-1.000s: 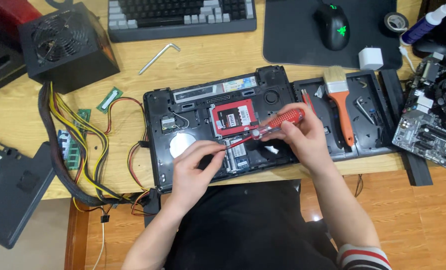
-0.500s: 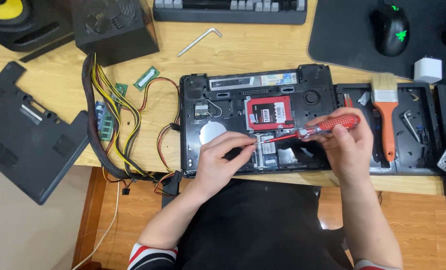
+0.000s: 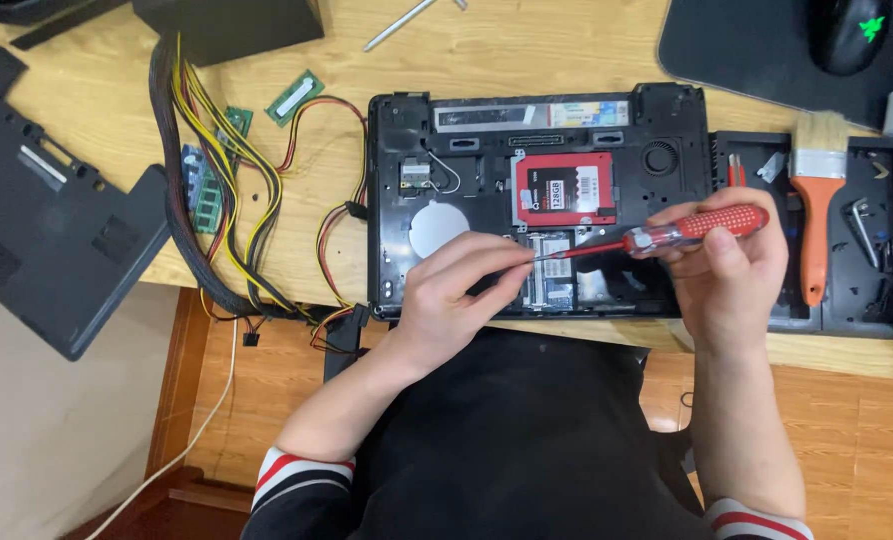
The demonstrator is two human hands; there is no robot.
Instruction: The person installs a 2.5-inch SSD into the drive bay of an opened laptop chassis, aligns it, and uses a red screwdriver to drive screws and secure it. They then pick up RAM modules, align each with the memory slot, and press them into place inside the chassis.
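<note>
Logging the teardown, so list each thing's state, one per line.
Black laptop base: bottom cover off, insides exposed.
Red solid-state drive: seated in its bay.
Red-handled screwdriver: gripped by right hand, tip at memory slot.
Left hand: fingertips at the tip.
Orange-handled paintbrush: lying in tray.

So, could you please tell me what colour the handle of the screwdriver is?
Red, dotted with small pale spots, and clear near the shaft: the screwdriver in the right hand, head view.

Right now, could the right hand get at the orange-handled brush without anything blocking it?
Probably yes: the brush lies uncovered just beside the right hand, but that hand already holds the red screwdriver.
</note>
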